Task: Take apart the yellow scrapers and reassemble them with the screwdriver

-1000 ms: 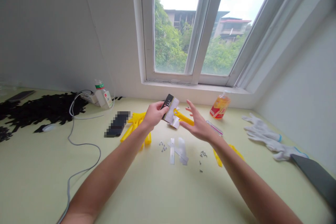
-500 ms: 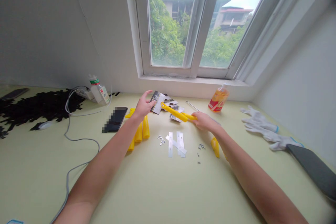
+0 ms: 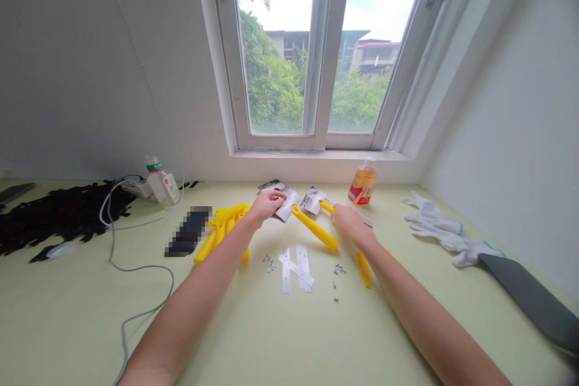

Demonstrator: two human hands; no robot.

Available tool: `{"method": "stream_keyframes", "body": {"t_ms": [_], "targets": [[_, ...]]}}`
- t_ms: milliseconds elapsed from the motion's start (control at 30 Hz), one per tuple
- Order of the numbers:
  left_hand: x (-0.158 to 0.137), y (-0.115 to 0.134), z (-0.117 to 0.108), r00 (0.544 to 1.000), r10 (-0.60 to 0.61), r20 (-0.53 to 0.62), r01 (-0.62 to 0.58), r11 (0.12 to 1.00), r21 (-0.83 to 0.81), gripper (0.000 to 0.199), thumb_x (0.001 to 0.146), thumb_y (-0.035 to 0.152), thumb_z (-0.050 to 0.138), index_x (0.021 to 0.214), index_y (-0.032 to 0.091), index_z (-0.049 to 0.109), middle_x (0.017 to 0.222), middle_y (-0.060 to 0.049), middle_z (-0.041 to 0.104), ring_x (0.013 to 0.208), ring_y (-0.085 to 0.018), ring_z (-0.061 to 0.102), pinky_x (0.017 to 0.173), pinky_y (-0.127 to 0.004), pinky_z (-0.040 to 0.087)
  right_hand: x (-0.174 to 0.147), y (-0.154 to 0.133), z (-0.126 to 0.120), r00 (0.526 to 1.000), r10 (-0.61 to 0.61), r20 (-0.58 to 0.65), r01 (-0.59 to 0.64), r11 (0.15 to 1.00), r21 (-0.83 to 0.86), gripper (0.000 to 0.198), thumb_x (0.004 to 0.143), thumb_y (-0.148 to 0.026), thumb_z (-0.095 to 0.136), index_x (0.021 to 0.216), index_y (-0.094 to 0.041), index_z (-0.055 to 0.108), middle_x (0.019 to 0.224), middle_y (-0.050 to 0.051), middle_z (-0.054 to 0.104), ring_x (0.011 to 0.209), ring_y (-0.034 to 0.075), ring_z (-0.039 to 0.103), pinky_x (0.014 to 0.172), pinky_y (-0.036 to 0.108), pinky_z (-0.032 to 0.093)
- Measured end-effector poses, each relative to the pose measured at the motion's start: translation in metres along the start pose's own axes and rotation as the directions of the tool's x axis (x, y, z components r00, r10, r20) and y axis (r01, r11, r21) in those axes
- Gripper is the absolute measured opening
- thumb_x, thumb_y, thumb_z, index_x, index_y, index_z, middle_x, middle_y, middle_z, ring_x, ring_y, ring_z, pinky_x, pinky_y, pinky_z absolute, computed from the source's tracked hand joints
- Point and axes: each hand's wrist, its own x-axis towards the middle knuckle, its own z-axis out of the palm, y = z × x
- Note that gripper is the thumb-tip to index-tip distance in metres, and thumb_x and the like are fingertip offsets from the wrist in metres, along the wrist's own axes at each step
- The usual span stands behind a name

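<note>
My left hand (image 3: pixel 268 204) is closed with curled fingers on a printed card (image 3: pixel 286 207) near the back of the table. A long yellow plastic handle (image 3: pixel 315 230) with a hole in its end slants beside that card, apart from both hands' fingers. My right hand (image 3: pixel 347 222) is wrapped round a second yellow handle (image 3: pixel 326 207), whose tip pokes out to the left over another printed card (image 3: pixel 312 200). Under my left forearm lie several yellow handles (image 3: pixel 221 230). Flat metal blades (image 3: pixel 286 271), small nuts (image 3: pixel 271 267) and screws (image 3: pixel 339 269) lie between my arms.
An orange bottle (image 3: pixel 363 184) stands by the window. White gloves (image 3: pixel 434 217) and a dark flat object (image 3: pixel 525 295) lie right. A pixelated dark slab (image 3: pixel 189 231), a clear bottle (image 3: pixel 163 184), a grey cable (image 3: pixel 136 265) and black pieces (image 3: pixel 58 214) are left. A yellow piece (image 3: pixel 362 269) lies by my right forearm.
The long yellow handle has come away from the one in my right hand and now slants lower. My left hand has lowered with its card. The view has tilted up.
</note>
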Motion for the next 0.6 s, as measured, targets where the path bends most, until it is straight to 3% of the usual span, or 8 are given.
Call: {"method": "stream_keyframes", "body": {"t_ms": [167,333,600], "targets": [[0.029,0.005,0.033,0.989,-0.103,0.110,0.086,0.985,0.150,0.028,0.093,0.032,0.060,0.114,0.013,0.061,0.107,-0.008,0.064,0.088,-0.018,0.064,0.074,-0.034,0.056,-0.004,0.008,-0.004,0.998,0.054,-0.036,-0.054,0.998,-0.015,0.030,0.094,-0.036,0.057,0.118,-0.018,0.060,0.118,0.008,0.062,0.099,0.019,0.063,0.085,0.040,0.054],[0.044,-0.002,0.060,0.963,-0.182,0.198,0.112,0.940,0.323,0.036,0.094,0.035,0.059,0.123,0.015,0.057,0.122,-0.010,0.059,0.103,-0.022,0.061,0.086,-0.042,0.054,-0.002,0.016,-0.008,0.994,0.088,-0.066,-0.089,0.996,-0.007,0.032,0.094,-0.036,0.058,0.119,-0.016,0.060,0.119,0.009,0.062,0.101,0.020,0.063,0.086,0.041,0.054],[0.047,-0.015,0.072,0.986,-0.072,0.148,-0.027,0.817,0.576,0.034,0.094,0.035,0.058,0.123,0.017,0.057,0.124,-0.010,0.058,0.105,-0.022,0.061,0.088,-0.042,0.053,0.003,0.019,-0.011,0.990,0.121,-0.069,-0.120,0.992,0.029,0.031,0.094,-0.036,0.057,0.118,-0.017,0.060,0.118,0.008,0.063,0.099,0.020,0.063,0.085,0.041,0.054]]}}
